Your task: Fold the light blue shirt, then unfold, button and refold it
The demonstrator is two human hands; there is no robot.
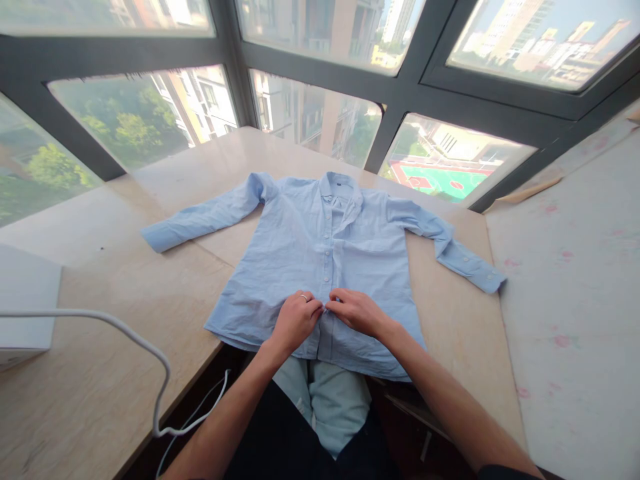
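A light blue long-sleeved shirt [320, 247] lies front up on the pale wooden table [150, 293], sleeves spread to both sides and collar toward the window. My left hand [296, 319], with a ring on one finger, pinches the button placket near the hem. Right beside it, my right hand [356, 311] pinches the same strip of the placket; the fingertips of both hands meet there. The shirt's hem hangs slightly over the table's front edge above my lap.
A white cable [150, 360] curves across the table at the left and drops off its edge. A white box [25, 300] sits at the far left. A pale cloth with pink spots [575, 280] covers the right side. Large windows [310, 120] ring the table.
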